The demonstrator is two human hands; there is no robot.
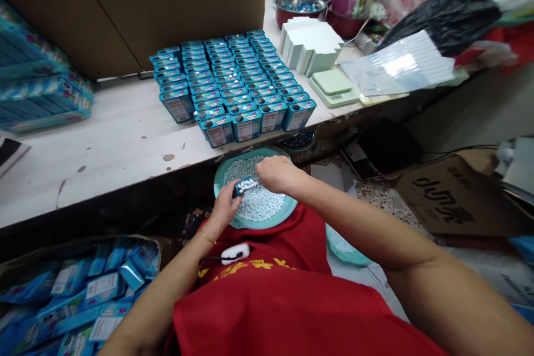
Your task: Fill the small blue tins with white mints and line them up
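Observation:
My left hand (225, 204) holds a small blue tin (245, 186) tilted over a turquoise basin (219, 181). White candies lie in the tin's open top. The basin rests at my lap, full of small white candies (262, 204). Above its right side is my right hand (273, 173), fingers closed just right of the tin; what they hold, if anything, is hidden. Rows of blue tins (246, 124) stand upright on the white table (129, 161), a few with white candies on their lids.
A green scale (334, 86), white cartons (311, 41) and a metal bowl (298, 5) stand at the table's right. Blue packs (102, 286) fill a box at lower left. Another basin (354, 256) sits beneath my right forearm. A large cardboard box (175, 16) stands behind.

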